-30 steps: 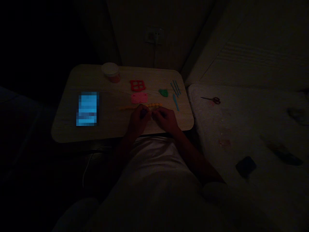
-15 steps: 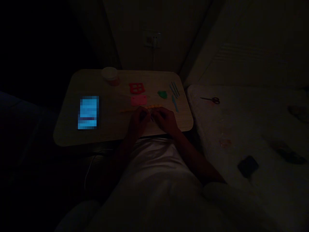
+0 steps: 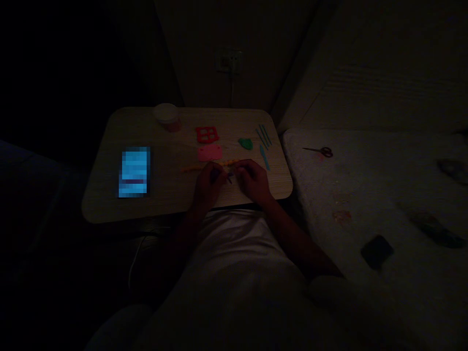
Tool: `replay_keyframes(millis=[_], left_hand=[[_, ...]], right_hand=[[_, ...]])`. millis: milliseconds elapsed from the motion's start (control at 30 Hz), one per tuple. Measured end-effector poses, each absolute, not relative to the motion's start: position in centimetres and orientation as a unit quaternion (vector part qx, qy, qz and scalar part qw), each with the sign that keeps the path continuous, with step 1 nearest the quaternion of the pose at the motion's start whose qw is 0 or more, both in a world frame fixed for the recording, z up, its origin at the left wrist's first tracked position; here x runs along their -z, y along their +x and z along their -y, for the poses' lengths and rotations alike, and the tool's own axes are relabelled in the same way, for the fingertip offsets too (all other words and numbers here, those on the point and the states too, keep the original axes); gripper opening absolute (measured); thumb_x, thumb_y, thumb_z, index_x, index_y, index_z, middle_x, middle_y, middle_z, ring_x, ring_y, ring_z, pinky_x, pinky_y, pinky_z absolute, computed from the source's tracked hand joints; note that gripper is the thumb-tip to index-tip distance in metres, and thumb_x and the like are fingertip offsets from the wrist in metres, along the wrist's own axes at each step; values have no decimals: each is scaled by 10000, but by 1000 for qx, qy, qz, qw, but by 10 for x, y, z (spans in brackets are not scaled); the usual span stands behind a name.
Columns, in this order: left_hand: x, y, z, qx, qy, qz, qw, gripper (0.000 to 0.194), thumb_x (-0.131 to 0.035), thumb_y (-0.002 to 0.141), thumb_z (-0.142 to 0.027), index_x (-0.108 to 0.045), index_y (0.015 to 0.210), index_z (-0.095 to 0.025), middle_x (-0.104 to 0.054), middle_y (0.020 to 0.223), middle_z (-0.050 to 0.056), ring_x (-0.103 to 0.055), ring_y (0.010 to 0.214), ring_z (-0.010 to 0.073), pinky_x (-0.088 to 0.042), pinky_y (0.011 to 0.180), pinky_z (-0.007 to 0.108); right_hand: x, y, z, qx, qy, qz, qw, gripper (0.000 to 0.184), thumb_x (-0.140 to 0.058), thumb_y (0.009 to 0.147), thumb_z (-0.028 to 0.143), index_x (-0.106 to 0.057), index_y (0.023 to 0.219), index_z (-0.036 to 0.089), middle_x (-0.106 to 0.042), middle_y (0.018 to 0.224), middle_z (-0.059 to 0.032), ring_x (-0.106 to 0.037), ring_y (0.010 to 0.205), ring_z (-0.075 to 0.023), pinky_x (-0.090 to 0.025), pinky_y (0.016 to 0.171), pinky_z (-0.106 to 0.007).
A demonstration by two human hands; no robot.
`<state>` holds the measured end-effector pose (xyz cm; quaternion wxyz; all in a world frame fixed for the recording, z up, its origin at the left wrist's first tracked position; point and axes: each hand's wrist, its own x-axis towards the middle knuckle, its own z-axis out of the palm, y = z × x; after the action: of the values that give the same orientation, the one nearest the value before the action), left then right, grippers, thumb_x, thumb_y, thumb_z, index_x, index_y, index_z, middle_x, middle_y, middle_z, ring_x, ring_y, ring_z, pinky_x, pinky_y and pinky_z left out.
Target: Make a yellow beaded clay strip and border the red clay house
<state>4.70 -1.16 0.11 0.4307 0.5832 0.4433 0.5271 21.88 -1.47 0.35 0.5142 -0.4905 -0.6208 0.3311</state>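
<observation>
In dim light, my left hand [image 3: 207,186] is closed over the front of the small table, its fingertips pinching a small dark purple piece [image 3: 229,178], perhaps modelling clay. Just to its right, my right hand [image 3: 254,181] has thumb and fingers pressed together close to that piece; what they hold, if anything, is too dark to make out. Directly beyond both hands lies an orange beaded strip [image 3: 231,162], partly hidden by them, with a thin orange strand [image 3: 190,169] reaching left. A pink slab [image 3: 209,153] and a red window-like frame [image 3: 207,134] lie farther back.
A green lump [image 3: 245,143], a blue plastic knife [image 3: 264,157] and thin blue sticks [image 3: 263,136] lie right on the table [image 3: 164,200]. Left are a lidded tub [image 3: 168,118] and a lit screen [image 3: 133,170]. Scissors [image 3: 321,151] rest on the pale surface beyond the right edge.
My fingertips have drawn slightly apart, and the purple piece now shows between the hands. The view has shifted a little, so the table sits lower. Other objects stay in place.
</observation>
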Motion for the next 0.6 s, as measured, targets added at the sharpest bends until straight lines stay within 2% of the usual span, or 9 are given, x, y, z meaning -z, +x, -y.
replay_keyframes(millis=[200,267,433,600], left_hand=[[-3,49,12,-546,557,-451,433,177,-657,883,-364,-542,854,-233,-582,703,-34,-581,640,124,-472,612,239],[-6,49,12,-555,547,-453,432,180,-648,889,-364,-527,859,-234,-584,717,-35,-590,654,123,-486,633,242],[-12,48,14,-564,554,-449,416,81,-607,826,-179,-546,845,-229,-621,772,-10,-595,725,142,-498,694,264],[-9,45,12,-569,576,-447,380,178,-532,711,-59,-540,778,-224,-551,732,-16,-525,712,150,-459,695,274]], right_hand=[[-8,218,16,-340,-514,614,494,365,-444,1020,489,-669,998,203,-653,718,-22,-600,671,-175,-482,693,-298],[-10,217,17,-334,-513,618,493,368,-447,1020,493,-669,967,204,-643,700,-19,-600,674,-178,-479,701,-299],[-14,217,17,-319,-512,635,483,350,-455,1018,451,-666,883,207,-651,724,-25,-611,740,-184,-475,743,-294],[-14,217,16,-323,-510,632,486,313,-474,1008,408,-666,873,201,-651,723,-16,-608,722,-174,-466,738,-285]])
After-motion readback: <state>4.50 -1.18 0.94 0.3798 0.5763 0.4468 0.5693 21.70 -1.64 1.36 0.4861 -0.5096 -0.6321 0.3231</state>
